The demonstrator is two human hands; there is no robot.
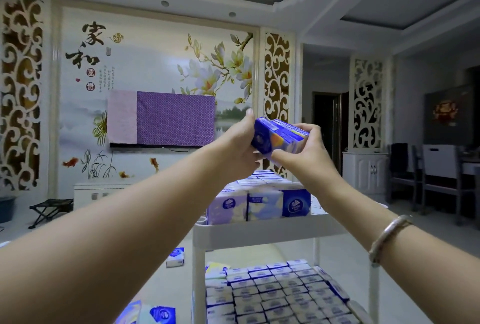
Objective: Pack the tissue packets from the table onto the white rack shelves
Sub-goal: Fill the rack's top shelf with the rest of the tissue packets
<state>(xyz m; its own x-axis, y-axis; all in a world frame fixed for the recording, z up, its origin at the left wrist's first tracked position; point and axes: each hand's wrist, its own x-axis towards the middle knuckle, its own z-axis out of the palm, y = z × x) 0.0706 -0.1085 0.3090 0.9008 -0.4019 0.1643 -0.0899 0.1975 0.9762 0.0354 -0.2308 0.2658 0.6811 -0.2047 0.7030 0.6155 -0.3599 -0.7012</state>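
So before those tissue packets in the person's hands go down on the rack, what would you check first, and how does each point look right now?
1. Grip: left hand and right hand both hold the blue tissue packets. Ok.
2. Position: the packets are held in the air above the white rack. Ok.
3. Free space on the top shelf: the stacked packets cover the part in view; its far end is hidden by the hands. Cannot tell.
4. Lower shelf: its rows of packets look tightly filled. Not ok for more.
5. Work left: loose packets lie beside the rack. Ok, more to fetch.
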